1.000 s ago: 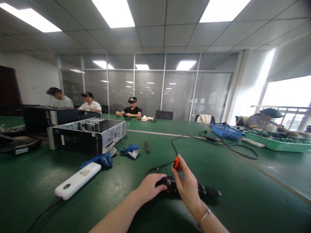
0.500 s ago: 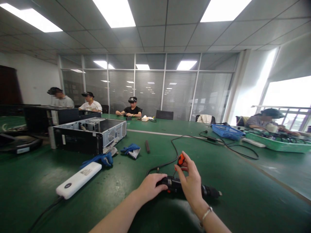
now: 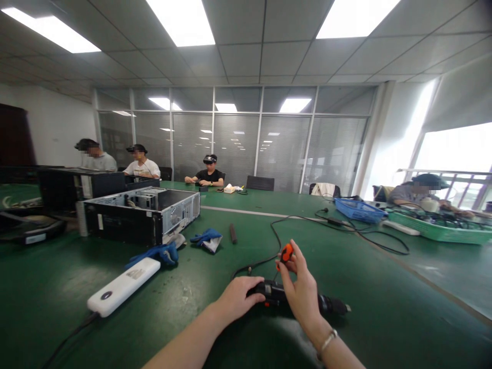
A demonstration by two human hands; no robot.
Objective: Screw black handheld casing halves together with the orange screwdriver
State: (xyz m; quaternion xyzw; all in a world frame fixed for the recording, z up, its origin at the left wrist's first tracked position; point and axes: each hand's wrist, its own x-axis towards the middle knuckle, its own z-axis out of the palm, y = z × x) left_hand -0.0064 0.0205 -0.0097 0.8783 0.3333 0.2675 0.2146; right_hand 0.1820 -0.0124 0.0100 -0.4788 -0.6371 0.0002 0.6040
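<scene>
Black and long, the tool (image 3: 274, 291) lies on the desk (image 3: 384, 292), its nine o'clock end wrapped in the grip of our left hand (image 3: 239, 298), the nearer one. Next along, an orange-and-black screwdriver (image 3: 286, 252) leans over it, pointing down towards seven o'clock; we cannot tell whether it touches. Our right hand (image 3: 304, 290) pinches the screwdriver from five o'clock. Farther right, the tool's long axis runs to just past three o'clock, where its metal tip (image 3: 348, 308) points.
</scene>
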